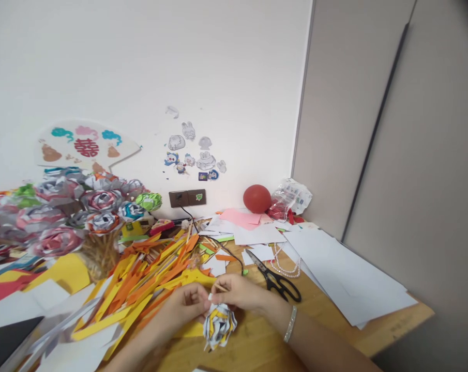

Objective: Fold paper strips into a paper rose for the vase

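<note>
A white and yellow paper flower [220, 326] hangs head down between my hands, over the wooden table [257, 346]. My right hand [236, 290] pinches its base and a thin wooden stick. The fingers of my left hand [187, 304] are closed at the flower's base too, touching its white paper end from the left. Beyond my hands lies a heap of orange and yellow paper strips [148, 263]. Black-handled scissors [274, 276] rest just right of my right hand.
Several finished paper flowers [102, 199] stand bunched at the left. A red balloon [257, 199] and a clear plastic bag [284, 199] sit against the wall. White sheets [346, 274] cover the right side, near a bead string [286, 268]. A dark cable [218, 242] runs from the wall socket.
</note>
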### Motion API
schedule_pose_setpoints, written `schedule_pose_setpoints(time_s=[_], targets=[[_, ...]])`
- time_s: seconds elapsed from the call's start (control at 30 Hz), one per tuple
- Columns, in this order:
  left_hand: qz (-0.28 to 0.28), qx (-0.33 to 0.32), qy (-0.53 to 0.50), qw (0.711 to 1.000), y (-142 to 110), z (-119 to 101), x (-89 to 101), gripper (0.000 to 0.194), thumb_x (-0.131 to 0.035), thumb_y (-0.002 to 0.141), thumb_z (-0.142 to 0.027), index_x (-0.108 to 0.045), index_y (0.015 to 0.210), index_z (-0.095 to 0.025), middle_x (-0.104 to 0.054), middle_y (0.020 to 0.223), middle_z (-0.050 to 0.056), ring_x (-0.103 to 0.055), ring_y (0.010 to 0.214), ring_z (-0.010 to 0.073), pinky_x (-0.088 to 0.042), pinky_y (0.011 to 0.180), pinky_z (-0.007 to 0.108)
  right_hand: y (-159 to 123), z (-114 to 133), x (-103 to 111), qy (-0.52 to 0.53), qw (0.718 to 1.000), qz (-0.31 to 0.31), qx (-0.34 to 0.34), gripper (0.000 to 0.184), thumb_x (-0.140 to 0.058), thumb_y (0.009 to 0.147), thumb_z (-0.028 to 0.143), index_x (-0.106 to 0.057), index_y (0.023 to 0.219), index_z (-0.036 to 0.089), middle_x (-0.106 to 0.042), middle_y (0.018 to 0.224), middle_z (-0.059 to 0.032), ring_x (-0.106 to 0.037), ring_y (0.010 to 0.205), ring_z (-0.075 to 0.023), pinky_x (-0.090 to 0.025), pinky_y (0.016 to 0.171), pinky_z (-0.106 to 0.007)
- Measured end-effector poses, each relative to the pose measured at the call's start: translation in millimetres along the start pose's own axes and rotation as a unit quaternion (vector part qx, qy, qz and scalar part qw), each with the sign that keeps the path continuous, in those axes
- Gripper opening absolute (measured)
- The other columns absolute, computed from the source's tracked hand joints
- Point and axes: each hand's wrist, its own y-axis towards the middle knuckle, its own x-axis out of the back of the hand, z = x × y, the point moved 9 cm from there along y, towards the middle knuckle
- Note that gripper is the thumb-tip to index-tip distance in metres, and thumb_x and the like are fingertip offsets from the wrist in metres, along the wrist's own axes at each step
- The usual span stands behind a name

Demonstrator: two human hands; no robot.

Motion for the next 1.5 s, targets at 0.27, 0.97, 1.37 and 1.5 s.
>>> schedule_pose_setpoints(time_s=[0.27,0.97,1.37,1.5], targets=[[-0.009,-0.041,0.076,0.996,-3.7,-3.0,-2.2,0.037,-0.071,0.062,-0.049,-0.054,0.063,-0.017,-0.055,0.053,-0.004,-0.050,0.050,0.0107,-0.038,0.052,0.023,-2.1,1.3,1.3,-0.031,0.999,0.035,0.010,0.026,-0.075,0.063,0.034,-0.061,0.074,0.015,-0.052,0.060,0.0058,-0.043,0.051,-0.0063,-0.032,0.047,-0.018],[-0.100,-0.094,0.233,0.963,-11.1,-19.7,2.4,0.012,-0.060,0.063,-0.021,-0.054,0.054,-0.017,-0.054,0.053,-0.003,-0.046,0.052,0.0119,-0.035,0.050,0.021,-8.0,32.0,8.1,-0.296,0.941,-0.049,0.159,0.002,-0.066,0.070,0.015,-0.066,0.070,0.017,-0.063,0.069,0.0013,-0.056,0.066,-0.0128,-0.039,0.058,-0.020],[-0.141,-0.121,0.275,0.943,-17.2,-28.5,-0.2,0.020,-0.058,0.072,-0.027,-0.062,0.054,-0.019,-0.060,0.054,0.000,-0.053,0.054,0.0150,-0.040,0.053,0.023,-18.5,52.2,5.8,-0.373,0.906,-0.046,0.195,0.006,-0.064,0.070,0.012,-0.066,0.070,0.018,-0.065,0.069,0.0010,-0.057,0.068,-0.0142,-0.038,0.060,-0.020],[-0.141,-0.148,0.275,0.939,-20.4,-43.3,2.7,0.021,-0.057,0.076,-0.033,-0.069,0.067,-0.019,-0.069,0.068,0.005,-0.062,0.065,0.0194,-0.047,0.063,0.027,-20.3,57.1,12.9,-0.298,0.926,-0.111,0.203,0.007,-0.062,0.070,0.014,-0.060,0.064,0.018,-0.058,0.064,0.0028,-0.052,0.063,-0.0124,-0.036,0.059,-0.021]])
